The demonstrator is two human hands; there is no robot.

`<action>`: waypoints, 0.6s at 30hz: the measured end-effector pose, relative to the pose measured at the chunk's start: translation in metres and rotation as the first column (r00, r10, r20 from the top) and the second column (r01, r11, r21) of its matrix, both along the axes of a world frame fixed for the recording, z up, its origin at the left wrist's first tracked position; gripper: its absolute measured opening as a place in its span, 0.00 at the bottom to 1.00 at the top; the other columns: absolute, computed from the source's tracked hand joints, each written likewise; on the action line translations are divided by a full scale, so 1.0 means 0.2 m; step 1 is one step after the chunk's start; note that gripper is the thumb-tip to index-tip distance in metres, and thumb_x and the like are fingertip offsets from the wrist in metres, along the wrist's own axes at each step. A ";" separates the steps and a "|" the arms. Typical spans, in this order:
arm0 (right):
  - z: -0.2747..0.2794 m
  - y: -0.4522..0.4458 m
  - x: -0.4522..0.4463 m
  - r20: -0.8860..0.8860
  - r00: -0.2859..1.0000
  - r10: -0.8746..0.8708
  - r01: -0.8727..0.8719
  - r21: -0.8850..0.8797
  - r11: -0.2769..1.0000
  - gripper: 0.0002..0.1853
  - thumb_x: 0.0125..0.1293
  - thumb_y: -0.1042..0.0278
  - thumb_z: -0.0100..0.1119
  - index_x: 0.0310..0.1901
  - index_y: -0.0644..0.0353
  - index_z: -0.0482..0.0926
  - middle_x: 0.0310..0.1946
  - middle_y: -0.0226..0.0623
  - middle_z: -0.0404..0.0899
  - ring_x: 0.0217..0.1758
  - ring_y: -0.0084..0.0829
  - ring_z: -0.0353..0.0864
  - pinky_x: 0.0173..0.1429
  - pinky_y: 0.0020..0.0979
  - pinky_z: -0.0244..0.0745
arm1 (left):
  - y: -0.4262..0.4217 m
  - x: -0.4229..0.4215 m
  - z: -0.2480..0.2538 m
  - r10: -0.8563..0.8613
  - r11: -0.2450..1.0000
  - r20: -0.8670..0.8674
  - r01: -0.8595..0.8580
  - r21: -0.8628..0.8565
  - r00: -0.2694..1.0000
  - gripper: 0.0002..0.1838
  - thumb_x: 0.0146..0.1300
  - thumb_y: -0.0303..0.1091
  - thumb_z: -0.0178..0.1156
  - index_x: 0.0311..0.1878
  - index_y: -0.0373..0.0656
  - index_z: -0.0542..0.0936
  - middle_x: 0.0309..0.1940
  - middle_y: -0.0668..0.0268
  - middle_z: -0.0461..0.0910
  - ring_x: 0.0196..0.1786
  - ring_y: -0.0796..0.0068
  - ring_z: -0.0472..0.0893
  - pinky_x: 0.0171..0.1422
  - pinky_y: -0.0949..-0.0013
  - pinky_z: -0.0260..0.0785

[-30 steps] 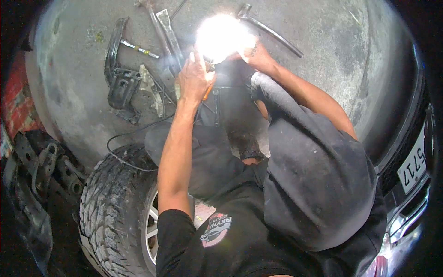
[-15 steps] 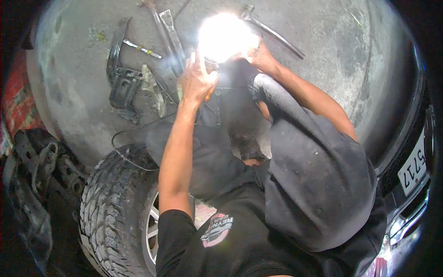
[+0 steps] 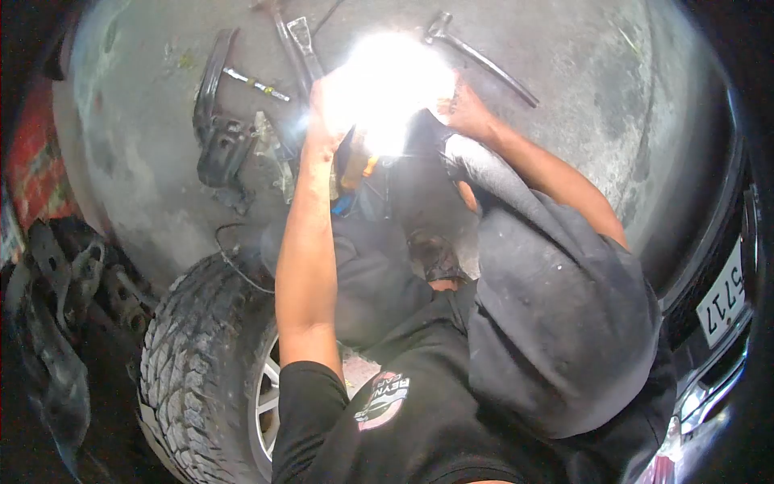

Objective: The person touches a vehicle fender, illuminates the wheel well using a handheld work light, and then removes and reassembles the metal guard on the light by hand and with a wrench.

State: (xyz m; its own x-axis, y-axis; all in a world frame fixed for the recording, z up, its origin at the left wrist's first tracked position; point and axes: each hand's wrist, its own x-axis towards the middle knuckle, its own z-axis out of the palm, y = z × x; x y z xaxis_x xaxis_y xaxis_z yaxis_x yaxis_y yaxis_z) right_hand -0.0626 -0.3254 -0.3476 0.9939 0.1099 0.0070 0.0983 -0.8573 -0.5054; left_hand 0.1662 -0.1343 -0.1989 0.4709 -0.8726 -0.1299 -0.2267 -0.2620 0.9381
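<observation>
A white glare fills the space between my two hands and washes out whatever is there. My left hand is at the glare's left edge, its fingers lost in the light. On the right side my right hand has its fingers curled in toward the bright spot; the thing in them cannot be made out. Just below the glare, near my left wrist, an orange-yellow item and a small blue item show in part.
A hammer-like tool with a metal shaft lies ahead on the concrete floor. To the left are a dark metal bracket, a ratchet-like tool and long metal bars. A tire stands beside me; a car bumper is at right.
My left hand has moved slightly left and up into the glare, hiding its fingers. The glare has grown wider, and the orange-yellow and blue items below are more exposed.
</observation>
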 end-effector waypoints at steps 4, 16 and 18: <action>0.27 0.06 0.08 -0.455 0.852 -0.260 0.524 0.740 0.422 0.11 0.69 0.83 0.54 0.50 0.60 0.77 0.39 0.25 0.76 0.34 0.15 0.72 0.36 0.22 0.70 | -0.04 -0.12 -0.04 0.193 0.959 -0.124 -0.214 -0.188 0.973 0.13 0.63 0.36 0.65 0.42 0.35 0.83 0.32 0.66 0.85 0.34 0.76 0.81 0.41 0.68 0.75; 0.20 0.03 0.10 0.260 0.965 0.023 0.010 -0.123 0.992 0.12 0.63 0.79 0.55 0.46 0.68 0.83 0.40 0.37 0.84 0.50 0.38 0.81 0.59 0.39 0.76 | 0.00 -0.12 -0.09 0.255 0.933 -0.070 -0.265 -0.244 0.964 0.11 0.66 0.35 0.63 0.37 0.35 0.83 0.29 0.68 0.83 0.33 0.80 0.78 0.37 0.69 0.72; 0.24 0.03 0.13 0.165 0.980 -0.109 0.084 0.152 0.985 0.13 0.66 0.77 0.56 0.50 0.69 0.83 0.43 0.38 0.85 0.54 0.37 0.82 0.61 0.39 0.77 | -0.01 -0.10 -0.11 0.267 0.932 -0.093 -0.282 -0.227 0.959 0.11 0.67 0.35 0.63 0.38 0.35 0.83 0.30 0.69 0.83 0.33 0.81 0.78 0.37 0.69 0.72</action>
State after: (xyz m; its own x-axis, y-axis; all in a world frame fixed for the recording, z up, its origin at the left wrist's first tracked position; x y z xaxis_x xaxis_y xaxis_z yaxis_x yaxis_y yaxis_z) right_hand -0.0365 -0.3200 -0.2988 0.9823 -0.0010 0.1872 0.1148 -0.7866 -0.6067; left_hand 0.1454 -0.1354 -0.2200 0.6940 -0.7194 0.0278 -0.1188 -0.0764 0.9900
